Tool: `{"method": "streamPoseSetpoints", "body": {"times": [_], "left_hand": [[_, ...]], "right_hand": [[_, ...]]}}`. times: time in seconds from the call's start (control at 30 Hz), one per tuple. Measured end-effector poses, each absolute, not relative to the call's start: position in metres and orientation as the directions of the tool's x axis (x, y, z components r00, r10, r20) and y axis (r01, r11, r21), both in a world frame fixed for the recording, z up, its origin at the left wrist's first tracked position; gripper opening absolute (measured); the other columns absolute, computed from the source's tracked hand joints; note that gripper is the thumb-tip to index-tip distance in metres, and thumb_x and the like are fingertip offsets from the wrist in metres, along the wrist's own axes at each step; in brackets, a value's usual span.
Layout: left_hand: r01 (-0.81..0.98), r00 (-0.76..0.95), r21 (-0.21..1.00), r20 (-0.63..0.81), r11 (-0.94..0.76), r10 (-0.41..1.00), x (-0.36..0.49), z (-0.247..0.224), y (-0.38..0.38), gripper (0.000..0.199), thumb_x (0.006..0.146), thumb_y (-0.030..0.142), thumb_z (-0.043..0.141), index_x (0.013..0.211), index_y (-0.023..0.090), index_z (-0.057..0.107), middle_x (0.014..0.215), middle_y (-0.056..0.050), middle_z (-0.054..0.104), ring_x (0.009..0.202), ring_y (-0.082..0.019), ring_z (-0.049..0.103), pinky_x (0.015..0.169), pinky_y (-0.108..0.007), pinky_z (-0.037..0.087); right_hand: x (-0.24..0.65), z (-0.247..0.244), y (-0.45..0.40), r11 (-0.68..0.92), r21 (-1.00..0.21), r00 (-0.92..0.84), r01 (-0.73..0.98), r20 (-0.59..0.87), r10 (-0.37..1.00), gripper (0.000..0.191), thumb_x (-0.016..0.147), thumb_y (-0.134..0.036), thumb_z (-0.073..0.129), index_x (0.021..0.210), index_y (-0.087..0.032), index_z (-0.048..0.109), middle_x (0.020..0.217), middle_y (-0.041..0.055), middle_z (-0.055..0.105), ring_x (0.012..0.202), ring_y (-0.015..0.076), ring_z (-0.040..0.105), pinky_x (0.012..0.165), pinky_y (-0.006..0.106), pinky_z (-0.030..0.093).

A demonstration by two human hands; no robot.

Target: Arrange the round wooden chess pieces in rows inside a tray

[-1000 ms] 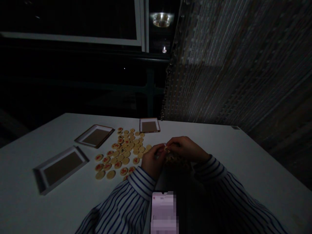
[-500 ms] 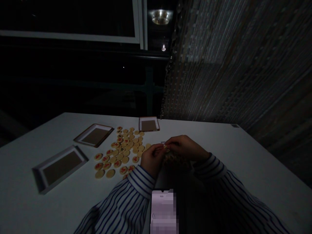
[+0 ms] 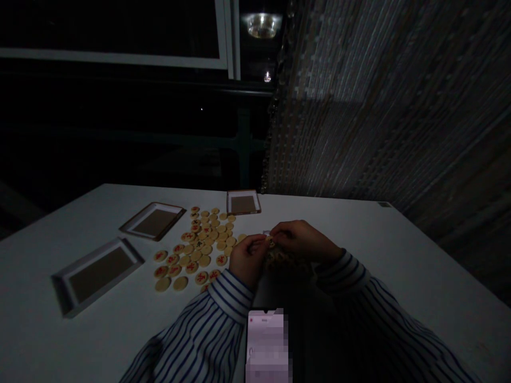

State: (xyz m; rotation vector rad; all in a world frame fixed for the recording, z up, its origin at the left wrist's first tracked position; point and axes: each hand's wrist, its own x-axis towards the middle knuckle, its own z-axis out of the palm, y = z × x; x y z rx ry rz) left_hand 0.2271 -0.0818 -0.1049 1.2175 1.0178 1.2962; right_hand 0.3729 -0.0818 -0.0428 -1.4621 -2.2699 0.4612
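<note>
A round, pale Chinese chess piece (image 3: 271,242) with a dark mark is pinched between the fingertips of both hands. My left hand (image 3: 248,258) has its fingers closed at the piece's left side. From the right, my right hand (image 3: 306,240) grips it with bent fingers. Beneath the hands, in deep shadow, lies a group of pieces (image 3: 281,260), partly hidden. To the left, many loose chess pieces (image 3: 204,260) are spread flat over the table; some bear red or black characters, others show plain faces.
On the white table (image 3: 383,255) lie a box tray (image 3: 96,276) at left, a brown-rimmed box lid (image 3: 154,221) behind it and another shallow box (image 3: 243,203) at the back. A lit phone (image 3: 265,340) is near me. A bead curtain (image 3: 331,122) hangs behind the right side.
The piece between my fingertips has turned, so its marked face now shows more. Both hands stay in nearly the same place.
</note>
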Motion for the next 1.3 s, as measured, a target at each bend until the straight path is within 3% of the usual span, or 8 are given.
{"method": "streamPoseSetpoints", "body": {"times": [0.6,0.83,1.03,1.3], "left_hand": [[-0.1,0.052,0.992,0.079,-0.073,0.996,0.225,-0.096,-0.083,0.011,0.061,0.023,0.061,0.067,0.014,0.063,0.062,-0.002,0.066,0.059,-0.012,0.062,0.055,-0.02,0.05],[-0.078,-0.014,0.992,0.101,-0.101,0.995,0.223,-0.102,-0.079,0.014,0.06,0.026,0.062,0.068,0.014,0.063,0.06,-0.002,0.066,0.059,-0.013,0.061,0.056,-0.022,0.05],[-0.126,-0.018,0.991,0.036,-0.038,0.999,0.223,-0.104,-0.077,0.014,0.061,0.026,0.061,0.07,0.015,0.062,0.059,-0.002,0.065,0.055,-0.012,0.061,0.052,-0.021,0.049],[-0.157,0.0,0.986,-0.063,0.062,0.998,0.224,-0.099,-0.08,0.01,0.061,0.023,0.061,0.069,0.016,0.061,0.054,0.0,0.063,0.053,-0.012,0.06,0.052,-0.02,0.048]], "right_hand": [[0.374,-0.043,-0.082,0.405,-0.492,-0.387,0.771,0.144,0.911,0.02,0.076,-0.024,0.047,0.086,-0.019,0.063,0.076,0.0008,0.064,0.069,0.0117,0.057,0.063,0.021,0.039],[0.373,-0.044,-0.083,0.453,-0.42,-0.411,0.786,0.193,0.891,0.023,0.077,-0.025,0.046,0.094,-0.02,0.061,0.086,0.0026,0.065,0.077,0.0141,0.057,0.069,0.024,0.04],[0.368,-0.045,-0.083,0.524,-0.333,-0.491,0.784,0.185,0.852,0.029,0.077,-0.031,0.05,0.103,-0.02,0.057,0.096,0.0054,0.062,0.088,0.0172,0.053,0.077,0.028,0.038],[0.367,-0.048,-0.081,0.547,-0.243,-0.51,0.801,0.204,0.836,0.029,0.076,-0.032,0.05,0.1,-0.017,0.057,0.095,0.007,0.061,0.091,0.0183,0.051,0.079,0.03,0.037]]}}
